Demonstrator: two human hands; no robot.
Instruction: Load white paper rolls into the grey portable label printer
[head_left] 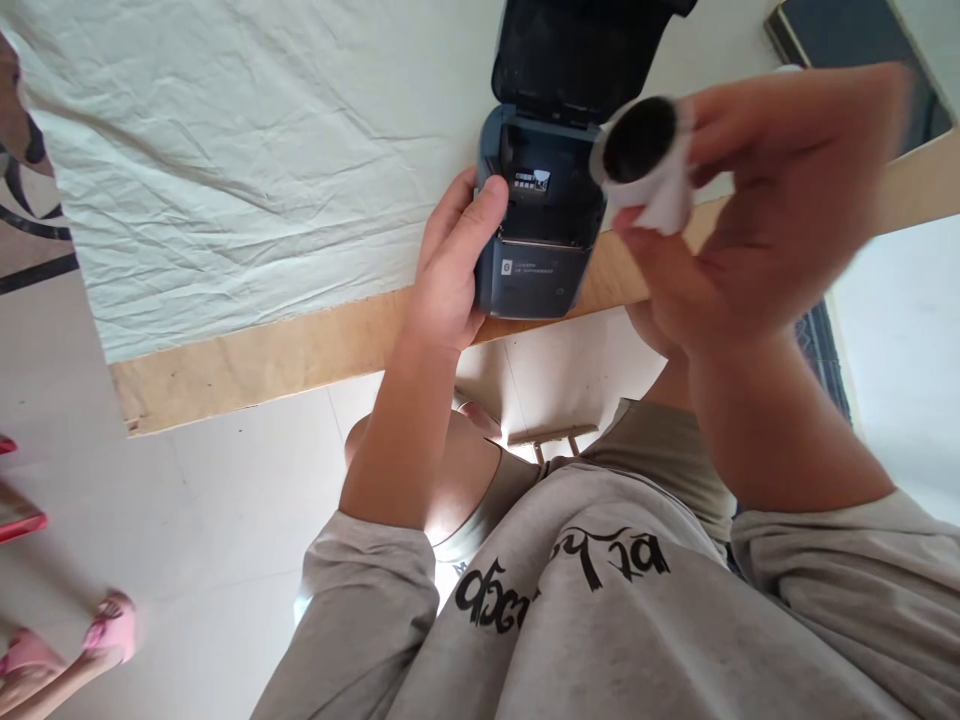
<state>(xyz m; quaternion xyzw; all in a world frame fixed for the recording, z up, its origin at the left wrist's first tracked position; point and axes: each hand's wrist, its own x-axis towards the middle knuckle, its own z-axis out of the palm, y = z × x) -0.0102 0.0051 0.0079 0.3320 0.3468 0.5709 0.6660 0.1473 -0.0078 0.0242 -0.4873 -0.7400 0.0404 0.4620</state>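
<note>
A dark blue label printer (536, 275) is held at the table's front edge, its black lid (577, 55) swung up and its paper bay exposed. My left hand (457, 255) grips the printer's left side, with the thumb over the rim of the bay. In my right hand (750, 190) is a white paper roll (656, 195), pinched between the fingers, its dark hollow core facing the camera. The roll hangs just right of the open bay, overlapping the bay's edge in view. Motion blurs the right hand somewhat.
A wrinkled pale green cloth (262, 150) covers the wooden table (262, 365). A dark flat box (847, 35) lies at the back right. Another person's feet in pink slippers (109, 625) show on the floor at lower left. A wooden stool (551, 435) is under the table.
</note>
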